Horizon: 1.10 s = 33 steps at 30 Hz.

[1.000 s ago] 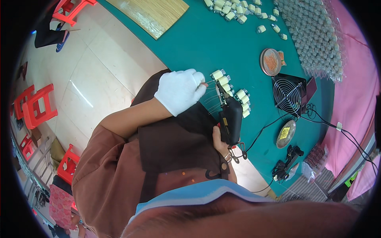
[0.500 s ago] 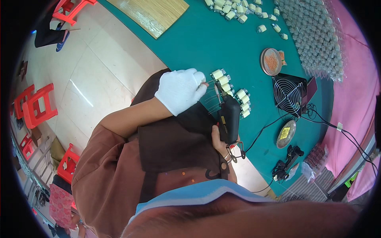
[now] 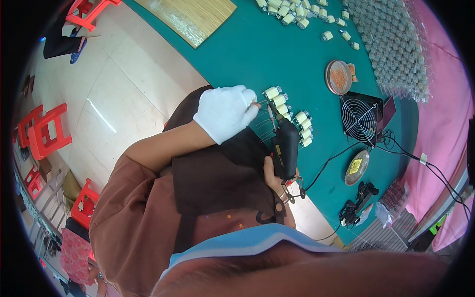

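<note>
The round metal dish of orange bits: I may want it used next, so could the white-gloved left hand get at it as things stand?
Probably yes: bare green table lies between the left hand and the dish.

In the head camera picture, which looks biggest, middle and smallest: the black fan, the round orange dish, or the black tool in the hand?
1. Black tool, though it sits nearer the camera, so that is unsure.
2. Black fan, looking close to the tool in size.
3. Orange dish, clearly smallest.
</note>
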Available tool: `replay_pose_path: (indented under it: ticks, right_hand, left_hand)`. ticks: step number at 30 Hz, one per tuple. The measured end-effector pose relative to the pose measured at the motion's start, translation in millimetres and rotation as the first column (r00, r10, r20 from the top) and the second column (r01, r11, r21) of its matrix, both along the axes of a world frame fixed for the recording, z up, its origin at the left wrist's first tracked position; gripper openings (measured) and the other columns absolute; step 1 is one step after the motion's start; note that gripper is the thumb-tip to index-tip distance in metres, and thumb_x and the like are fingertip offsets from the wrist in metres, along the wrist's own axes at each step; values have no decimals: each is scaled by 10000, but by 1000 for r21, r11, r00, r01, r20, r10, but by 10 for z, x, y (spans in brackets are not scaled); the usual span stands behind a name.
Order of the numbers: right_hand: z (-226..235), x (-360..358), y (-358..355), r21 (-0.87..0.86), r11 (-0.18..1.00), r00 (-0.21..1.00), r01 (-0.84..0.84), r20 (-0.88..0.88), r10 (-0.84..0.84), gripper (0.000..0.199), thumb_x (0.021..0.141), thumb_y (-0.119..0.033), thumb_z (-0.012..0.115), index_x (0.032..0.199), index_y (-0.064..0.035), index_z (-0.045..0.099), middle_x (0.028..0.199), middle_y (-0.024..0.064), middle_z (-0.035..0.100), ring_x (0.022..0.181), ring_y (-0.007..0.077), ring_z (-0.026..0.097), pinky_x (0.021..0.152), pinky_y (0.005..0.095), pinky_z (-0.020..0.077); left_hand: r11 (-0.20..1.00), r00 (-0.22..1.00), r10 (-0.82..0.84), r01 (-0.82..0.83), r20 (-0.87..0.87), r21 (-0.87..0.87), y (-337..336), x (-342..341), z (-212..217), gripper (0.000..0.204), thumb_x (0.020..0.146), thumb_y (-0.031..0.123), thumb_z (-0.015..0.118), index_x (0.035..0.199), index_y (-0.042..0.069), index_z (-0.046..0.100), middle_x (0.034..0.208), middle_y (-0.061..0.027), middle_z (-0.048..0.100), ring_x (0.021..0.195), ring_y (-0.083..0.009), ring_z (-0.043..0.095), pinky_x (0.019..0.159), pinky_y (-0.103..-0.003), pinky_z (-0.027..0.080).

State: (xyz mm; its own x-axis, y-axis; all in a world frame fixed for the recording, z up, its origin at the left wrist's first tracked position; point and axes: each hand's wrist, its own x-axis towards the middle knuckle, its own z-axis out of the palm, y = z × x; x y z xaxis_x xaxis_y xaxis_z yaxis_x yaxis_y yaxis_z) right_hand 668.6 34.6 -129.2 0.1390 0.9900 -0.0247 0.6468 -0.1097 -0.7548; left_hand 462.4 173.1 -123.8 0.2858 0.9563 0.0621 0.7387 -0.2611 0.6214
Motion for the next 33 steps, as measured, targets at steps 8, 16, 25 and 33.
replay_pose_path:
  ticks: [8, 16, 25, 33]
  right_hand:
    - [-1, 6, -2, 6, 1000, 1000, -18, 23, 18, 353, 712, -72, 787, 1024, 12, 645, 906, 163, 677, 733, 320, 672, 665, 378, 532]
    - [-37, 11, -11, 25, 1000, 1000, -13, 18, 13, 342, 715, -82, 781, 1019, 16, 659, 920, 165, 682, 746, 325, 679, 675, 381, 538]
    - [-110, 54, -78, 9, 1000, 1000, 9, 24, -9, 349, 725, -109, 778, 1038, 10, 680, 948, 176, 691, 799, 347, 691, 724, 389, 552]
    - [-141, 91, -109, -8, 1000, 1000, 22, 23, -22, 354, 738, -148, 775, 1053, -10, 692, 923, 156, 696, 810, 342, 694, 733, 390, 553]
  left_hand:
    - [1000, 1000, -4, 4, 0, 20, 0, -5, -3, 132, 834, 256, 720, 796, 137, 676, 742, -33, 626, 645, -239, 647, 568, -366, 500]
    - [1000, 1000, -1, 1, 5, 21, 1, -1, -7, 131, 829, 249, 725, 801, 130, 679, 738, -37, 625, 647, -240, 649, 572, -362, 506]
    - [1000, 1000, 0, 0, 0, 23, 1, 8, -4, 133, 830, 252, 727, 806, 130, 680, 748, -38, 629, 650, -243, 650, 575, -363, 508]
    - [999, 999, -3, 1, 48, 43, -83, -99, 30, 130, 833, 227, 728, 813, 109, 679, 744, -57, 623, 652, -261, 642, 578, -377, 505]
